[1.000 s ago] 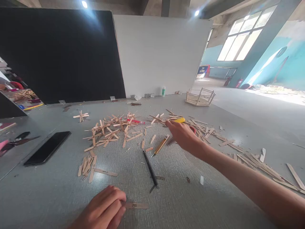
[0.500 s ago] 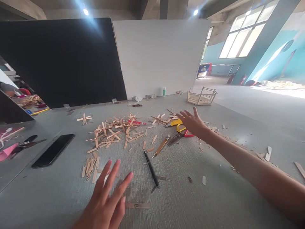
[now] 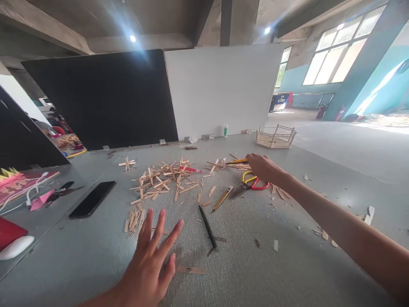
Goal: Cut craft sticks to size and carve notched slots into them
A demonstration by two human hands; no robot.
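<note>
My right hand is closed around the end of a yellow utility knife, low over a heap of craft sticks. Scissors with red and yellow handles lie just below this hand. Spread fingers mark my left hand, which holds nothing above the grey table. Beside its thumb is a flat stick with a dark mark. A black pen-like craft knife and a slim gold-coloured cutter lie between the two hands. Left of centre spreads a pile of craft sticks, several joined into star shapes.
A black phone lies to the left, near a white cable and pink paper. At the back right stands a small stick-built frame. A glue bottle stands before the white panel. Wood scraps litter the right side.
My right hand has come down and closed on the yellow utility knife, which has turned on edge. My left hand stays spread. The view has tilted up and turned left.
</note>
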